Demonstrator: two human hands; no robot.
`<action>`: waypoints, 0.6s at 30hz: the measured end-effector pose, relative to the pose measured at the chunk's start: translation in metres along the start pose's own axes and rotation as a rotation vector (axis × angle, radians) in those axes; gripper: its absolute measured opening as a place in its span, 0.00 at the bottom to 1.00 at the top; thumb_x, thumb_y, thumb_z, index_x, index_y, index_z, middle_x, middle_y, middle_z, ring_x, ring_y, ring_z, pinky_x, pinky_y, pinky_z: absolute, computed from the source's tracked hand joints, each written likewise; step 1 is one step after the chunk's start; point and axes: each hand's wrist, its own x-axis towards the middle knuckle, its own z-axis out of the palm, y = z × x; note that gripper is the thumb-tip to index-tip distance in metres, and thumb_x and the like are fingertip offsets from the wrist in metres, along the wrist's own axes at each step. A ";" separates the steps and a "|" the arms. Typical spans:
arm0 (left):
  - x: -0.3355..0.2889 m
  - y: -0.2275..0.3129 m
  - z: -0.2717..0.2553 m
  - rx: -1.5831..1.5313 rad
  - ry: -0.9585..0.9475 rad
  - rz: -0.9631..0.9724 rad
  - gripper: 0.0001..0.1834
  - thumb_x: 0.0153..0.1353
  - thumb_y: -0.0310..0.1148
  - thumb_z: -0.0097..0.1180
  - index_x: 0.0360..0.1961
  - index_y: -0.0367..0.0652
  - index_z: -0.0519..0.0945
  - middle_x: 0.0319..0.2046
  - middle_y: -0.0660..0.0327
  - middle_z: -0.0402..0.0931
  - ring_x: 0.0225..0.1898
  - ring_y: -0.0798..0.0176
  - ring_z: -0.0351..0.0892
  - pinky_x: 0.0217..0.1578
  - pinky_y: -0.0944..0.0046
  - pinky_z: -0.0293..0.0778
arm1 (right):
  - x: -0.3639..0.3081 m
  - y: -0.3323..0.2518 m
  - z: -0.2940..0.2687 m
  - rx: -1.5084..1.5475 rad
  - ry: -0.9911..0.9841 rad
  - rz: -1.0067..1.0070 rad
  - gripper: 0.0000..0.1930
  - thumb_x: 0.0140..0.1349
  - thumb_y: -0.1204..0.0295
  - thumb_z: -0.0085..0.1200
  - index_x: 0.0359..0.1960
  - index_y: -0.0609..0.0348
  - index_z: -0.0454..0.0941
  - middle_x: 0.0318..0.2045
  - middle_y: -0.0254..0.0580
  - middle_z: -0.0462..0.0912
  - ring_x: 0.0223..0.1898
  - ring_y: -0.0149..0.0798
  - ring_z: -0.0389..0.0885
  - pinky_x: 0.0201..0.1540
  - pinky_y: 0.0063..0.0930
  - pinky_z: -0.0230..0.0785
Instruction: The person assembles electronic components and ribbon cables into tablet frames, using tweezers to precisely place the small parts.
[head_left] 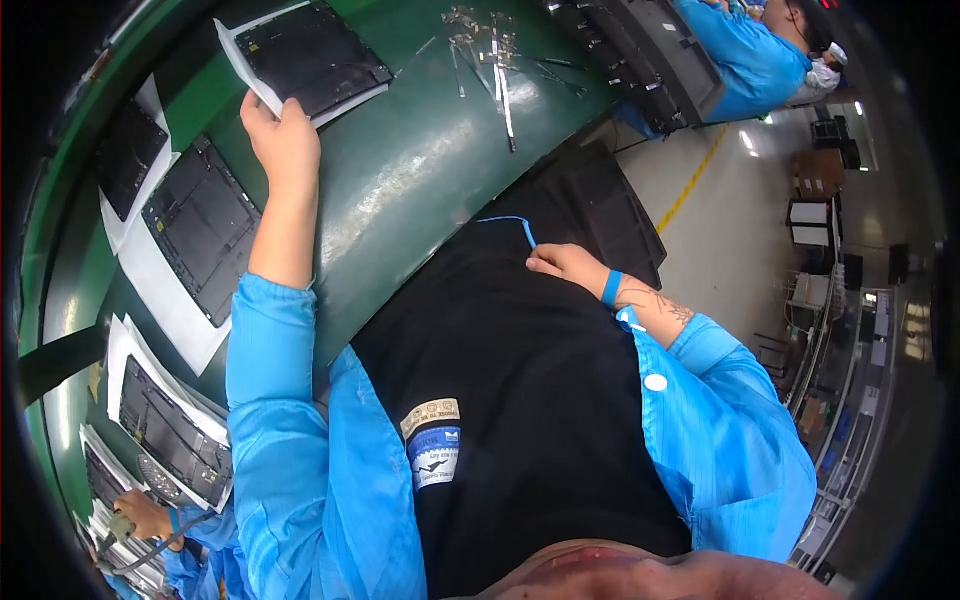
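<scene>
My left hand (282, 148) is closed on the near edge of a white sheet (252, 72), its thumb beside the flat black electronics cover (315, 58) that lies on the sheet. At my waist, my right hand (568, 264) is closed at the end of a thin blue cord (526, 228). A blue band (612, 288) circles that wrist. Beyond my left hand, a cluster of small metal parts and ribbon-like strips (497, 65) rests on the green table (400, 190).
More black covers (195, 225) lie on white sheets at the left, with another stack (175, 430) nearer. A co-worker's hand (145, 515) is at lower left. Another person in blue (750, 60) works at the upper right, beside black equipment (650, 60). Shelving (850, 370) lines the right.
</scene>
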 end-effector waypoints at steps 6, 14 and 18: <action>0.001 0.000 0.005 0.065 0.015 0.012 0.31 0.66 0.27 0.54 0.68 0.27 0.61 0.64 0.39 0.74 0.64 0.49 0.76 0.65 0.58 0.67 | 0.036 0.025 0.023 0.035 0.132 -0.452 0.21 0.76 0.54 0.49 0.61 0.53 0.74 0.47 0.54 0.85 0.47 0.57 0.85 0.51 0.45 0.75; 0.001 0.003 0.002 0.103 0.015 0.046 0.31 0.66 0.27 0.53 0.68 0.27 0.60 0.61 0.39 0.75 0.62 0.49 0.77 0.64 0.57 0.68 | 0.033 -0.004 -0.004 -0.050 -0.093 -0.138 0.23 0.72 0.54 0.56 0.60 0.55 0.73 0.37 0.50 0.85 0.42 0.51 0.85 0.48 0.39 0.75; -0.003 0.005 0.004 0.061 -0.007 0.023 0.33 0.66 0.28 0.53 0.69 0.28 0.58 0.60 0.40 0.76 0.61 0.49 0.78 0.64 0.57 0.68 | 0.043 0.013 -0.016 0.133 0.081 -0.229 0.24 0.68 0.67 0.61 0.62 0.57 0.71 0.31 0.39 0.84 0.36 0.35 0.83 0.46 0.31 0.75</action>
